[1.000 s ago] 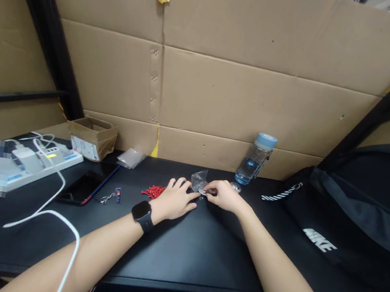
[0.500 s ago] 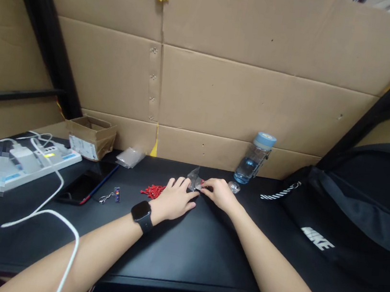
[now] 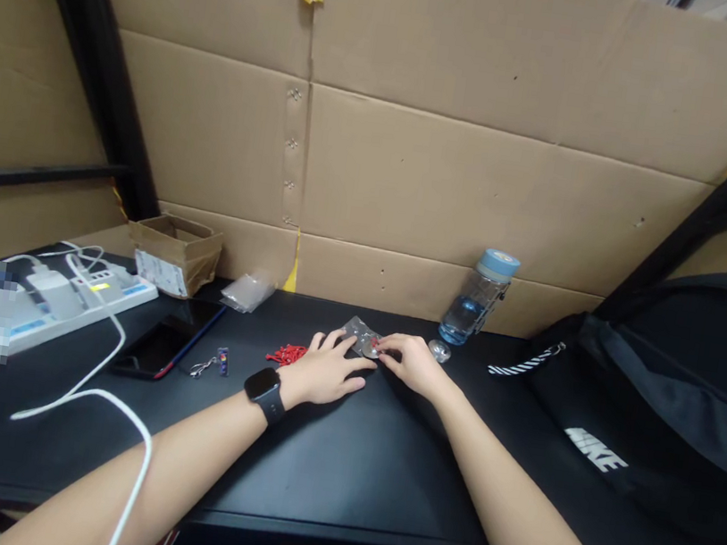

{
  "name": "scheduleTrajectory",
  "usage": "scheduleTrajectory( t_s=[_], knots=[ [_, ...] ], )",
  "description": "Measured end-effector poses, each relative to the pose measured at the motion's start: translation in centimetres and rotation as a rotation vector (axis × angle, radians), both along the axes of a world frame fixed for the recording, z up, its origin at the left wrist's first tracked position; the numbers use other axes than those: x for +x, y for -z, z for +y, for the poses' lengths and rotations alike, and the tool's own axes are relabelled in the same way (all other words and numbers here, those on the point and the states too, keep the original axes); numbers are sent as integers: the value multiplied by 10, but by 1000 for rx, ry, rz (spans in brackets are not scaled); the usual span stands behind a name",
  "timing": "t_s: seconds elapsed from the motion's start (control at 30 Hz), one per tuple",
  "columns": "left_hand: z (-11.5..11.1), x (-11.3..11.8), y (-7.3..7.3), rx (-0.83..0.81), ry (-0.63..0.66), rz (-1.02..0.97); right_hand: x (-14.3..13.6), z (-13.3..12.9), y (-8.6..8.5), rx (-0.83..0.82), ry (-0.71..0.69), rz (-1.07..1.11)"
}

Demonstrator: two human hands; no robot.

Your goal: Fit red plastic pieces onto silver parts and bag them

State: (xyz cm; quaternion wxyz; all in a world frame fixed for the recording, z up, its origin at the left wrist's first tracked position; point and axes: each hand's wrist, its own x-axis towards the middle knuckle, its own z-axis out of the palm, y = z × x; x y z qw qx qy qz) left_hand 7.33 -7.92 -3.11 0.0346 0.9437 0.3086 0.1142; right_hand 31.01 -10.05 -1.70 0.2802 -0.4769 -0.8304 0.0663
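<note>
My left hand [image 3: 324, 370], with a black watch [image 3: 264, 387] on the wrist, lies palm down with its fingers spread. Its fingertips rest at the left edge of a small clear plastic bag [image 3: 358, 333]. Beside that hand is a pile of thin red pieces [image 3: 284, 353], partly covered by it. The fingers of my right hand [image 3: 417, 363] are pinched together at the bag's right side. Something small and red shows at those fingertips, over a clear round piece [image 3: 371, 350]; its kind is too small to tell. Another clear round piece [image 3: 440, 350] lies just behind my right hand.
A water bottle [image 3: 478, 298] stands at the back. On the right is a black backpack [image 3: 647, 421]. Leftward are a keychain [image 3: 215, 363], a phone [image 3: 168, 340], a cardboard box [image 3: 180, 258], a plastic packet [image 3: 247, 292] and a power strip [image 3: 85, 305]. A white cable [image 3: 116, 397] crosses my left forearm.
The plastic bag lies flatter under my left fingertips, and more of the clear round piece shows by my right fingertips. Both hands stay in nearly the same place; the view has shifted slightly.
</note>
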Motion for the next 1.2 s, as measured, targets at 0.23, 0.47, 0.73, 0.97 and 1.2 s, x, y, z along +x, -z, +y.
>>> scheduleTrajectory(
  t_s=[0.23, 0.47, 0.73, 0.97, 1.2],
  knots=[
    [12, -7, 1, -66, 92, 30, 0, 4, 4, -25, 99, 5],
    [15, -10, -1, -75, 126, 31, -5, 7, 8, 24, 263, -79],
    [13, -11, -2, -74, 139, 1, -2, 11, 9, -3, 346, -35],
    [4, -5, -3, -6, 84, -55, 2, 8, 11, -85, 291, 53],
    [-2, -2, -3, -8, 50, -28, -12, 4, 5, -5, 410, -81]
  ],
)
